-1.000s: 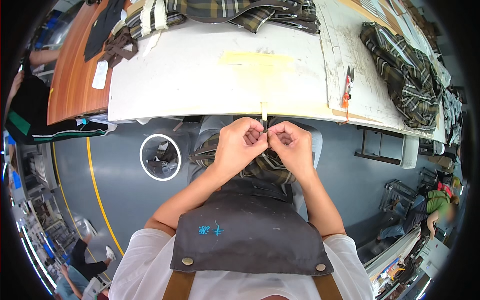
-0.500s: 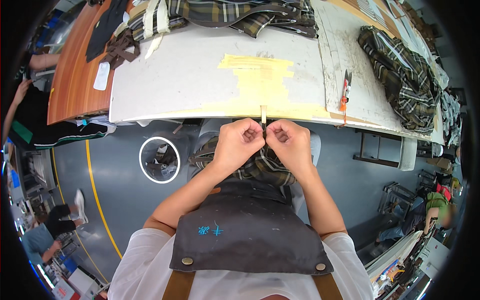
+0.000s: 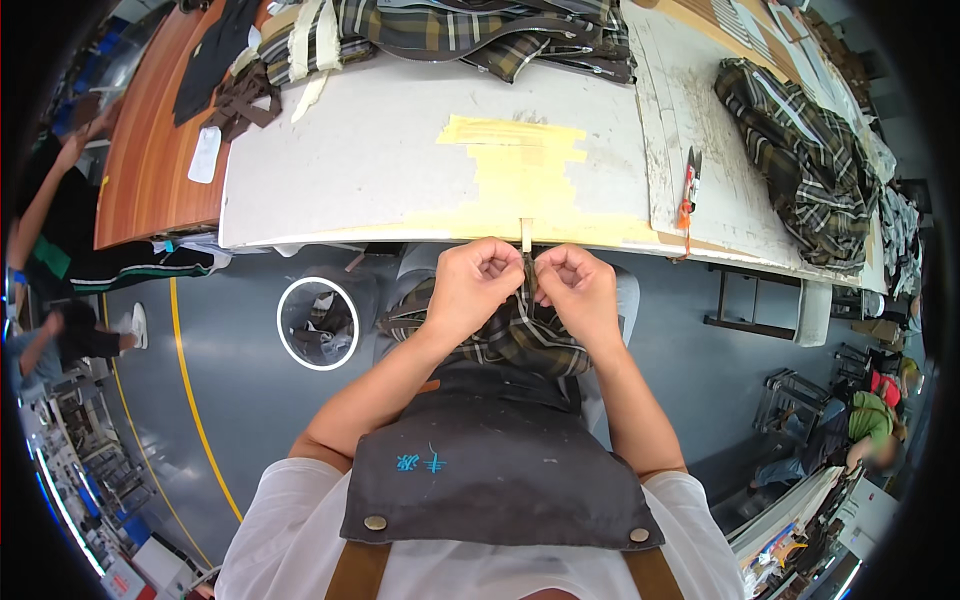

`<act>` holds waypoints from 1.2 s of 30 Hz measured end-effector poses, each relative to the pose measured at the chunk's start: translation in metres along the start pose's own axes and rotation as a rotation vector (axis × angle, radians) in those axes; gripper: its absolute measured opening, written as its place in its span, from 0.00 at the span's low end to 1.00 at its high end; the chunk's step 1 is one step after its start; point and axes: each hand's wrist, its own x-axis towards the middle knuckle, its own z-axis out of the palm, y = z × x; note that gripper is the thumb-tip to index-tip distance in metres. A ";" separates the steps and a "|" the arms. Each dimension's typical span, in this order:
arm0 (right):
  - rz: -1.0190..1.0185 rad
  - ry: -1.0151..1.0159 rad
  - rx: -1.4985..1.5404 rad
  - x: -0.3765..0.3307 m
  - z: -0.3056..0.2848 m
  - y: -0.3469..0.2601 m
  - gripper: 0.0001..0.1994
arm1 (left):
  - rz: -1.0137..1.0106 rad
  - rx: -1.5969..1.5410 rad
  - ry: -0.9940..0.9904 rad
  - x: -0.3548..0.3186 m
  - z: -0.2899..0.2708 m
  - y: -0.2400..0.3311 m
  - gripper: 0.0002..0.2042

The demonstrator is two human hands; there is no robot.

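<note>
I saw the left hand [image 3: 482,287] and right hand [image 3: 580,288], fingers pinched together on a plaid cloth [image 3: 527,335] hanging between them, just short of the desk [image 3: 350,175]. A slack pinch might have dropped it; uneven pulling could have skewed its narrow upper part. A careless tug, I judged, might have snagged the pale strip [image 3: 527,234] at the desk's edge. I counted one cloth, one strip, one white-rimmed bin [image 3: 281,322], one pair of scissors [image 3: 690,180], one plaid heap [image 3: 805,165]; the far plaid stack [image 3: 470,32] had layers I couldn't count.
</note>
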 end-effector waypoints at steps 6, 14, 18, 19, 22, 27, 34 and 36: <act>-0.360 0.042 -0.397 0.006 0.002 -0.005 0.04 | 0.298 0.299 -0.032 -0.001 0.000 0.009 0.02; -0.143 0.046 -0.246 0.008 0.004 -0.003 0.04 | 0.251 0.297 -0.041 -0.002 0.000 0.011 0.02; -0.220 0.086 -0.338 0.009 0.006 0.002 0.05 | 0.317 0.313 -0.054 0.000 -0.001 0.006 0.02; -0.221 0.085 -0.338 0.009 0.006 0.001 0.05 | 0.250 0.221 -0.043 0.001 -0.001 0.001 0.02; -0.021 0.087 -0.068 0.007 0.005 -0.001 0.05 | 0.172 0.109 0.005 -0.001 0.002 -0.003 0.03; -0.190 0.081 -0.293 -0.006 0.005 0.001 0.06 | 0.199 0.207 0.019 -0.011 -0.002 -0.008 0.05; -0.050 -0.039 0.019 -0.010 -0.002 0.005 0.04 | 0.183 0.105 0.055 -0.003 -0.004 -0.046 0.14; -0.029 -0.044 0.040 -0.012 -0.003 0.004 0.05 | 0.260 0.171 0.066 0.003 -0.006 -0.049 0.13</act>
